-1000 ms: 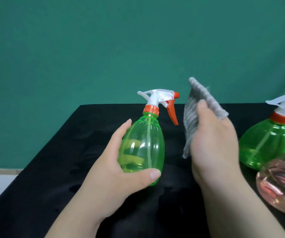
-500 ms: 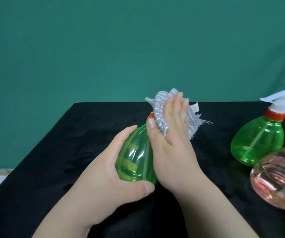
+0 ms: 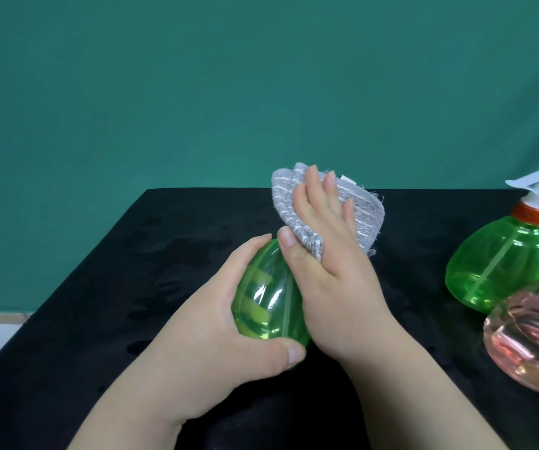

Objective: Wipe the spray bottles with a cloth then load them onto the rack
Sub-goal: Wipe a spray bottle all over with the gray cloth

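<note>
1. While the black worktop (image 3: 131, 287) gives a steady base, work low over it, so that a slip costs little. I cannot tell whether the bottle's base touches it.
2. Leave the second green bottle (image 3: 501, 267) and the pink bottle (image 3: 534, 339) at the right edge where they are, well apart from the work. A wide elbow swing could knock them over.
3. The green spray bottle (image 3: 268, 306) sits at centre, tilted away from the person. The left hand (image 3: 216, 332) wraps its belly, fingers behind and thumb across the front near the base. This grip looks firm enough. To reach the covered plastic, the left hand probably has to turn the bottle between strokes.
4. The right hand (image 3: 333, 274) lies over the bottle's top with fingers nearly straight, pressing the cloth down, and its thumb pins the lower fold at the shoulder. Light, even pressure should do, since thin plastic dents under a squeeze.
5. The grey cloth (image 3: 365, 216) is bunched over the top and hides the spray head entirely. Twist around the neck, then draw downward over the belly.
6. Mind the trigger under the cloth, because pressing it could spray liquid. No rack is in view yet.
</note>
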